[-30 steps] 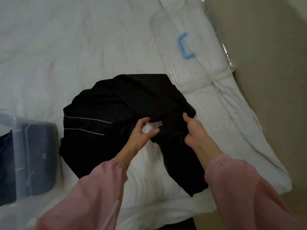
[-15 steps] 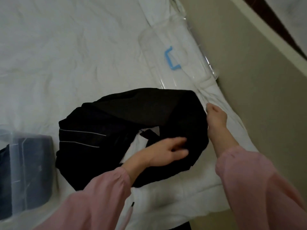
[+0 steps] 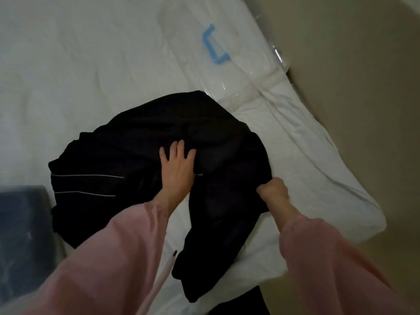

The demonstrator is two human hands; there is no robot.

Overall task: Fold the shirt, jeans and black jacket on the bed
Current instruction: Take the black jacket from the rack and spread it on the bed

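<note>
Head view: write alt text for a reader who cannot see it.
A person in pink sleeves handles a crumpled black jacket on a white bed: the left hand presses flat on its middle, the right hand grips its right edge. A clear container with a blue handle lies beyond it; a bin of dark cloth sits far left.

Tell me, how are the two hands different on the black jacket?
The left hand lies flat with its fingers spread, while the right hand is curled up tight. The left hand presses on the middle of the black jacket, but the right hand grips the jacket's edge, nearer the side of the bed. Both hands touch the jacket, and both arms wear pink sleeves.
</note>
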